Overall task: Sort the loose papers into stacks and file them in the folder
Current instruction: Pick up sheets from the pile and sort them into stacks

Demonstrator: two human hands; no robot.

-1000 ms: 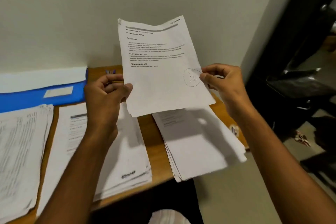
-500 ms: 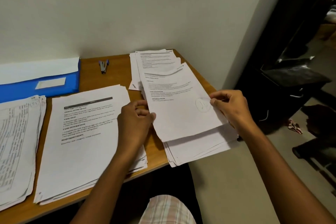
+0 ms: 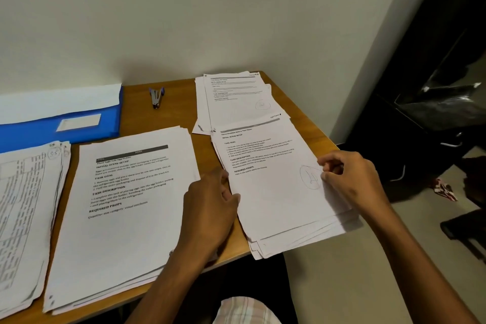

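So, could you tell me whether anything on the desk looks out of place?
Yes: the right-hand stack sits skewed and juts past the desk's front edge, its lower sheets fanned unevenly. Nothing looks spilled or torn.

You have a small stapler (image 3: 156, 97) with purple grips lying on the wooden desk (image 3: 168, 116), well beyond your fingers and toward the pale wall (image 3: 184, 13) that backs the desk. Off past the fingers on the far right, a dark piece of furniture (image 3: 434, 118) stands on the light floor (image 3: 355, 271), with a small red-and-white scrap (image 3: 444, 189) lying beside it. Below your wrists, a patch of checked cloth (image 3: 244, 310) shows at the frame's bottom edge.
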